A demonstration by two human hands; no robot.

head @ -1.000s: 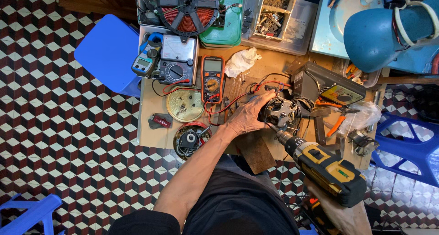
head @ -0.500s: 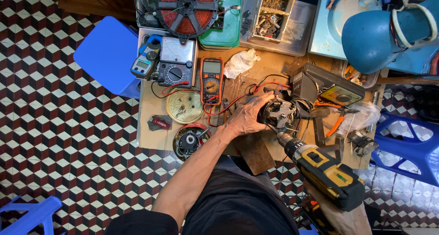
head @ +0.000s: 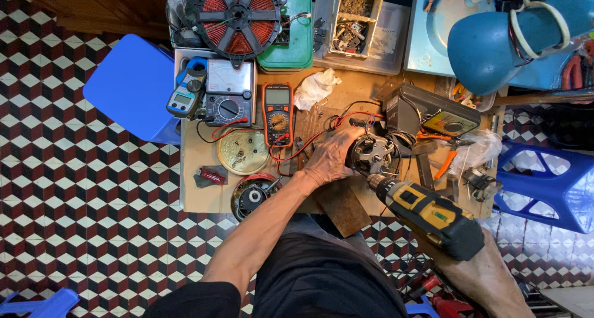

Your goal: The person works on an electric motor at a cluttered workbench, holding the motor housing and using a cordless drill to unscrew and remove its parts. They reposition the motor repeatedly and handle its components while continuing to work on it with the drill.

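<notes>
Metal round motor [head: 371, 154] — left hand [head: 331, 157] steadying it.

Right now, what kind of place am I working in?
Probably a small electrical repair workshop: an orange handheld multimeter on the low wooden workbench, a red copper-wound coil, and a yellow-and-black cordless drill at a round grey motor.

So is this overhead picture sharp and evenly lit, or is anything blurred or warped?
Head view: light is soft and even, with only faint shadows; the left hand on the motor and the yellow drill look sharp; the tiled floor bends slightly toward the edges, a wide-lens effect.
</notes>
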